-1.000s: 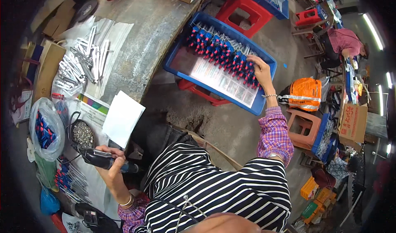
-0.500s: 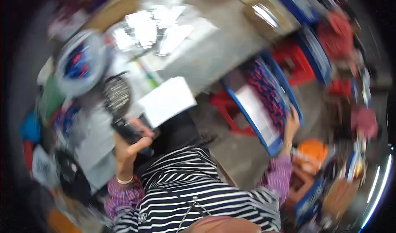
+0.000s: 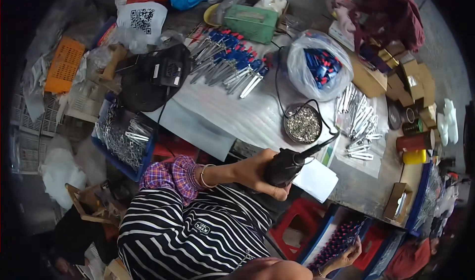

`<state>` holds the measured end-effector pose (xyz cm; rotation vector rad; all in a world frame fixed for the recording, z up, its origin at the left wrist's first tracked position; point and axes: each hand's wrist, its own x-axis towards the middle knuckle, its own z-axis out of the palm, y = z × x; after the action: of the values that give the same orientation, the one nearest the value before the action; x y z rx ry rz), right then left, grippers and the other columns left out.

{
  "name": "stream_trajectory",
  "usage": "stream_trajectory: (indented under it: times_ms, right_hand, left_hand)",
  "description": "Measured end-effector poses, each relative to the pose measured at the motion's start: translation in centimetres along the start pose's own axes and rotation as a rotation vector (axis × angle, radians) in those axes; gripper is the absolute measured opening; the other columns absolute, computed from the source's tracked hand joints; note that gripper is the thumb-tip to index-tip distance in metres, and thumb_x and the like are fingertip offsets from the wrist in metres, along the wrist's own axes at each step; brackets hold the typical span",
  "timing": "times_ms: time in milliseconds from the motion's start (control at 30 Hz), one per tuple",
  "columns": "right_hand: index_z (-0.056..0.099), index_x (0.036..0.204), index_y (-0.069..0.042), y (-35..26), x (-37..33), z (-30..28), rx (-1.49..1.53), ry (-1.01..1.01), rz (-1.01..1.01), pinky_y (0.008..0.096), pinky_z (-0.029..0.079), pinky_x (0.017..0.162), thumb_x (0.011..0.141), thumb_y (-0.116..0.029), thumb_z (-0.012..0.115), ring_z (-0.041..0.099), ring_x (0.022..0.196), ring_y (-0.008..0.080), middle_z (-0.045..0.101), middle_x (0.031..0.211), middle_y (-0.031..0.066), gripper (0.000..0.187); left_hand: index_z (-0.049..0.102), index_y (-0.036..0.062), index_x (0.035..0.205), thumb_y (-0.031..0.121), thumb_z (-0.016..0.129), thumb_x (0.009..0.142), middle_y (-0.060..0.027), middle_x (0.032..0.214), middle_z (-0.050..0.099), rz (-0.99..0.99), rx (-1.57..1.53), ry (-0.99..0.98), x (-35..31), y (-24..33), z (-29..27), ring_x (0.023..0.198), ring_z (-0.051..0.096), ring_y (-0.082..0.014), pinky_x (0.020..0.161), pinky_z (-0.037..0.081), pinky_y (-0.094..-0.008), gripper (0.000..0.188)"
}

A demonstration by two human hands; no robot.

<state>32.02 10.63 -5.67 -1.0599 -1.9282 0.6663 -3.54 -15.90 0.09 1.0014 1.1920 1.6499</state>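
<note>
My left hand [image 3: 257, 176] is closed round a black corded hand tool [image 3: 283, 167], held over the front edge of the table. The tool looks like an electric screwdriver. From it a black cord loops up past a round bowl of small shiny metal parts [image 3: 303, 125]. At the lower right, my right hand [image 3: 348, 256] grips the rim of a blue tray [image 3: 316, 236]. Dense rows of small blue-and-red pieces [image 3: 341, 238] lie in the tray, next to a white strip. A white sheet of paper [image 3: 316, 180] lies beyond the tool.
Metal pieces with blue-and-red ends [image 3: 230, 59] are spread on the table [image 3: 208, 101]. A clear bag [image 3: 297, 57] holds more blue-and-red pieces. Silver metal pieces [image 3: 357, 114] lie to the right. A blue bin [image 3: 123, 146] of metal parts stands left; red stools [image 3: 296, 225] stand below.
The view has swung left, bringing the table's left side into sight. My left hand still holds the black tool, now over the table edge, and my right hand stays on the blue tray.
</note>
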Motion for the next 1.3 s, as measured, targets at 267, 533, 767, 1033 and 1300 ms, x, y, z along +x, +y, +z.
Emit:
stream_trajectory:
  times_ms: [267,533,767,1033,1300]
  right_hand:
    - [0.056,0.105,0.005,-9.4,4.2,8.6,0.266,-0.331,-0.222,0.0353,0.042,0.095,0.094,-0.003,0.045,0.056,0.106,0.0251,0.060,0.113,0.0180,0.018]
    - [0.060,0.110,0.001,-20.2,11.7,20.9,0.102,-0.648,-0.572,0.0272,0.045,0.086,0.081,0.012,0.045,0.060,0.099,0.0200,0.063,0.103,0.0124,0.034]
    - [0.061,0.113,-0.003,-17.9,22.5,35.3,-0.001,-0.614,-0.526,0.0322,0.048,0.080,0.079,0.004,0.046,0.065,0.092,0.0257,0.065,0.102,0.0189,0.038]
    - [0.059,0.112,0.002,-15.0,22.2,40.3,0.222,-0.557,-0.404,0.0303,0.046,0.086,0.084,-0.003,0.049,0.063,0.097,0.0235,0.066,0.104,0.0163,0.031]
    - [0.064,0.103,-0.003,-13.2,20.4,37.8,0.412,-0.765,0.172,0.0185,0.035,0.062,0.091,-0.034,0.055,0.048,0.069,0.0050,0.061,0.084,0.0006,0.034]
  left_hand:
    - [0.056,0.0040,0.086,0.007,0.080,0.068,-0.0053,0.078,0.065,0.254,0.253,0.009,-1.8,2.1,-3.3,0.068,0.064,-0.0124,0.061,0.051,-0.0256,0.030]
    - [0.054,0.0015,0.088,-0.003,0.078,0.066,-0.0085,0.079,0.063,0.333,-0.018,0.138,-4.6,4.1,-7.3,0.072,0.063,-0.0147,0.063,0.049,-0.0235,0.033]
    - [0.054,0.0040,0.087,0.005,0.082,0.065,-0.0127,0.074,0.065,0.429,0.026,0.375,-6.2,5.1,-9.1,0.070,0.065,-0.0191,0.060,0.052,-0.0280,0.036]
    - [0.052,0.0055,0.087,0.014,0.082,0.069,-0.0112,0.072,0.064,0.376,0.174,0.474,-6.7,4.5,-10.5,0.063,0.061,-0.0197,0.060,0.051,-0.0325,0.036]
    - [0.050,0.0050,0.087,0.019,0.082,0.070,-0.0112,0.072,0.064,0.353,0.170,0.492,-6.9,3.8,-11.5,0.064,0.062,-0.0202,0.060,0.051,-0.0320,0.038]
